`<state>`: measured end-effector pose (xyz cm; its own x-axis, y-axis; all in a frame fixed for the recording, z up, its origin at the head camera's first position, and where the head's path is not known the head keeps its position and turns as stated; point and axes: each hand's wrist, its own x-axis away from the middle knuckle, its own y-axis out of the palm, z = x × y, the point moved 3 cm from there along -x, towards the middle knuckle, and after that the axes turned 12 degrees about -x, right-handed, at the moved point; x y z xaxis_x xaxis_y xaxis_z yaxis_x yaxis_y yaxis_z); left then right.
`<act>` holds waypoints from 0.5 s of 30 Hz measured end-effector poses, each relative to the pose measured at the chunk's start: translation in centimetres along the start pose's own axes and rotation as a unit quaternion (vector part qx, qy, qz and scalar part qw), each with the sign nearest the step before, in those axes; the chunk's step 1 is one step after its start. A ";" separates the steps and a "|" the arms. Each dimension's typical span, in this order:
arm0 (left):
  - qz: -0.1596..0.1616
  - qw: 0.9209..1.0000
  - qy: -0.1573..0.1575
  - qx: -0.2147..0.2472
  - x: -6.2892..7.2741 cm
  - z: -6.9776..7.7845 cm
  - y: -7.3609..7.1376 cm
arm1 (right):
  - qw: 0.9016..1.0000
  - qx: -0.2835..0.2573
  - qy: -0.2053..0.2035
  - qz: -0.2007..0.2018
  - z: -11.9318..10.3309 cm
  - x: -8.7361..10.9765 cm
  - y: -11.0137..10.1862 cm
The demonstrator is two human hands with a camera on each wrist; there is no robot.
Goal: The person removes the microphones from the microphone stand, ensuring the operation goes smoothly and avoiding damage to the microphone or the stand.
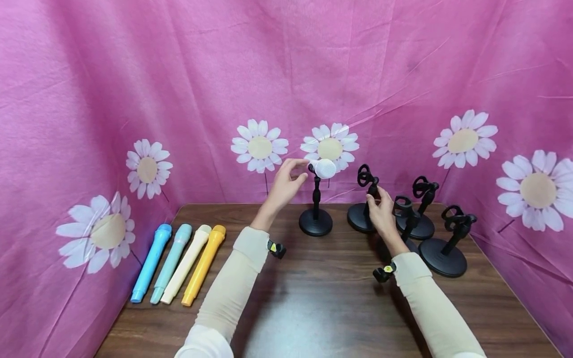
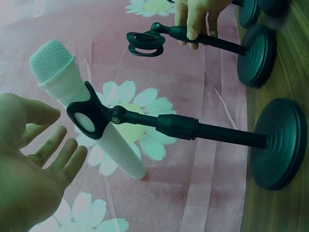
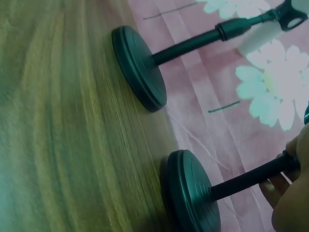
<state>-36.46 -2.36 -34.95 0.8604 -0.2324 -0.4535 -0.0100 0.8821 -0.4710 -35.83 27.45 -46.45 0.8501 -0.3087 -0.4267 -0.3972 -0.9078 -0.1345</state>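
Observation:
A white microphone [image 1: 325, 168] sits in the clip of a black desktop stand [image 1: 316, 222] near the back of the table. Beside it is my left hand [image 1: 286, 181], its fingers loosely spread; the left wrist view shows a small gap between this hand [image 2: 38, 159] and the microphone [image 2: 72, 87]. My right hand [image 1: 382, 211] grips the post of a second black stand [image 1: 359, 219], whose ring clip holds nothing. In the right wrist view, part of the right hand [image 3: 292, 188] is cut off by the frame edge, and the held stand's round base [image 3: 193, 193] is low down.
Three more black stands, including a front one [image 1: 447, 258], crowd the right side close to my right forearm. On the left lie a blue microphone [image 1: 151, 266], a pale teal one [image 1: 171, 263], a cream one [image 1: 186, 266] and a yellow one [image 1: 203, 266]. Pink flowered cloth [image 1: 286, 74] surrounds the table.

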 end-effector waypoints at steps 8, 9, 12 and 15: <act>-0.026 0.999 0.015 -0.037 -1.5 0.3 0.1 | 0.993 -0.087 -0.031 0.067 2.9 -1.2 -0.4; -0.030 0.999 0.018 -0.042 -1.7 0.3 0.2 | 0.992 -0.100 -0.029 0.070 3.0 -1.2 -0.4; -0.045 0.997 0.022 -0.062 -2.1 0.5 0.4 | 0.989 -0.117 -0.043 0.080 8.4 -3.2 -0.8; -0.060 0.994 0.023 -0.084 -2.4 0.6 0.6 | 0.996 -0.054 0.003 0.073 6.8 -3.1 -1.1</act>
<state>-38.24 -1.00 -33.67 0.8359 -0.3534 -0.4199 0.0025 0.7675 -0.6410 -40.34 31.34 -51.03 0.7882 -0.4403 -0.4299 -0.4768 -0.8787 0.0258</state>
